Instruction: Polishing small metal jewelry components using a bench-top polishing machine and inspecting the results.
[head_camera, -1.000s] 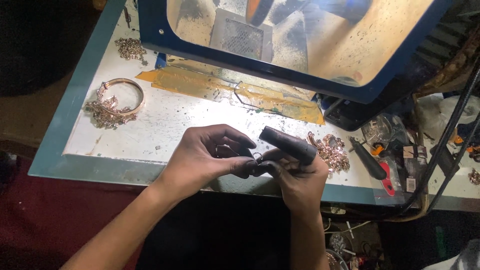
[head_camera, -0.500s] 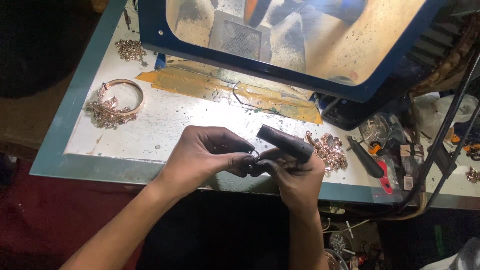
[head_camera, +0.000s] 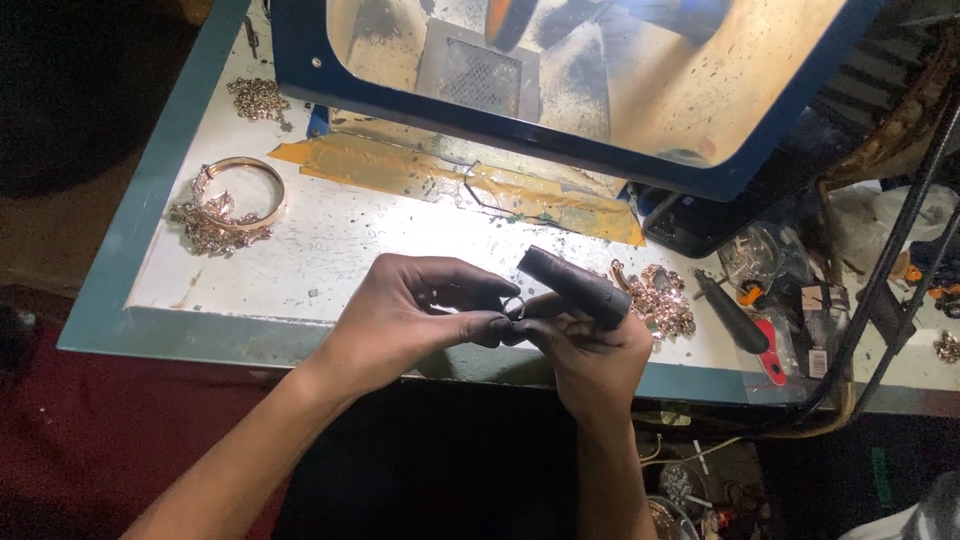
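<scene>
My left hand (head_camera: 405, 315) and my right hand (head_camera: 585, 350) meet over the front edge of the white worktable (head_camera: 340, 235). Between their fingertips they pinch a small metal ring (head_camera: 513, 306). My right hand also grips a dark cylindrical tool (head_camera: 577, 286) that points up and to the left. Both hands are dark with grime.
A gold bangle with a jewelled cluster (head_camera: 225, 205) lies at the left. A pile of gold pieces (head_camera: 660, 298) sits right of my hands, another (head_camera: 258, 98) at the far left. A blue-framed magnifier lens (head_camera: 600, 70) hangs above. Pliers and tools (head_camera: 745, 325) lie at the right.
Both hands have stayed together at the table's front edge, with only slight finger shifts around the ring.
</scene>
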